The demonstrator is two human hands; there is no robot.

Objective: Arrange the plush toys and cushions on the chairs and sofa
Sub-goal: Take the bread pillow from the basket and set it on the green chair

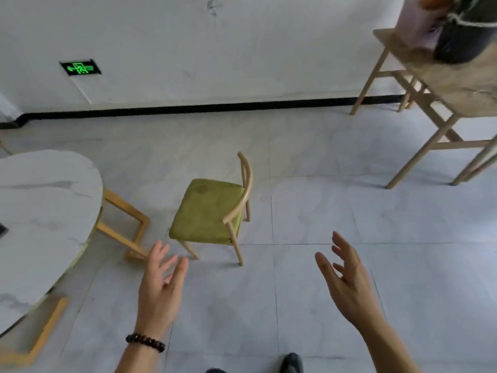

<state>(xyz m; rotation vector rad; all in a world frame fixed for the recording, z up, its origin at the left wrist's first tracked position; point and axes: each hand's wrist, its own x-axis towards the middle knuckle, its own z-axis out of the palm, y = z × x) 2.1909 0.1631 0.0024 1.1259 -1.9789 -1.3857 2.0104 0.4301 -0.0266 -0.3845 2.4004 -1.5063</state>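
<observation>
We see a small wooden chair with a green padded seat (207,211) standing upright on the tiled floor, just beyond our left hand (161,286) and ahead-left of our right hand (347,284). Its seat is bare and its curved backrest faces right. Far beyond our right hand, what may be cushions or plush items (451,28) sit blurred on a wooden stand.

White wall (242,44) with black skirting (215,106) and a green exit sign (80,68) — pale tiled floor (336,211), white marble-topped table (40,211) at left.
</observation>
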